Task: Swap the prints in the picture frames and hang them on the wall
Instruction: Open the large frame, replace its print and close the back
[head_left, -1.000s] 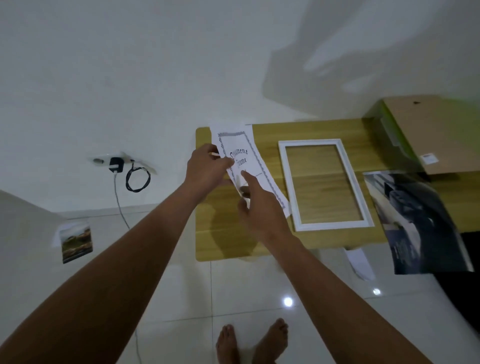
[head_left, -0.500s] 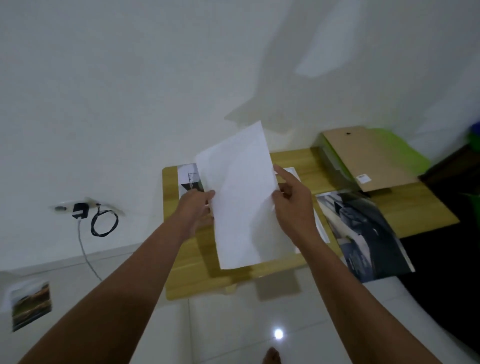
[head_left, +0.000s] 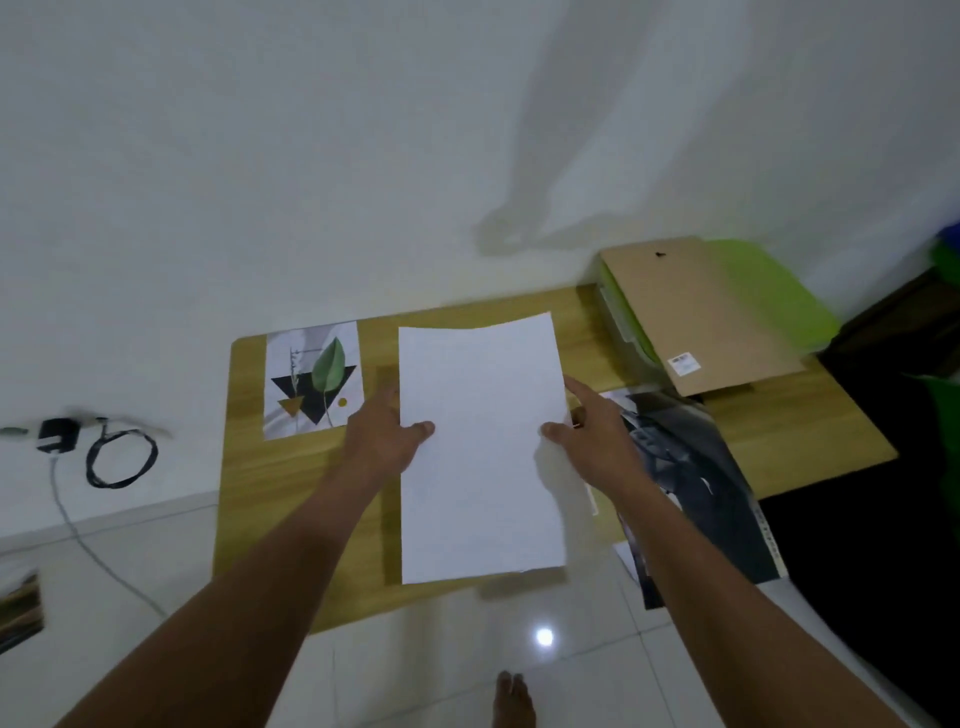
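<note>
Nearest you, the white sheet (head_left: 483, 447) hangs its short edge out past the front lip of the desk (head_left: 291, 519). Its long axis runs straight away from you toward the wall (head_left: 363, 156), blank side up. Halfway along it, your left hand (head_left: 387, 441) pinches the sheet's left long edge, thumb on top and fingers underneath. Your right hand (head_left: 597, 441) pinches the right long edge the same way, forefinger stretched along the paper. The two grips sit level, so neither hand is the nearer one. The shadow beneath suggests the sheet floats above the desk rather than resting on it, and whatever lies under it is hidden. Left of the sheet a leaf print (head_left: 311, 382) lies flat. Just beside the sheet's right edge, past your right hand, lies a dark print (head_left: 691, 483). Beyond the sheet's far right corner is a brown backing board (head_left: 711, 317). To my eye, lowering the sheet squarely calls for level hands and that long axis unchanged.
</note>
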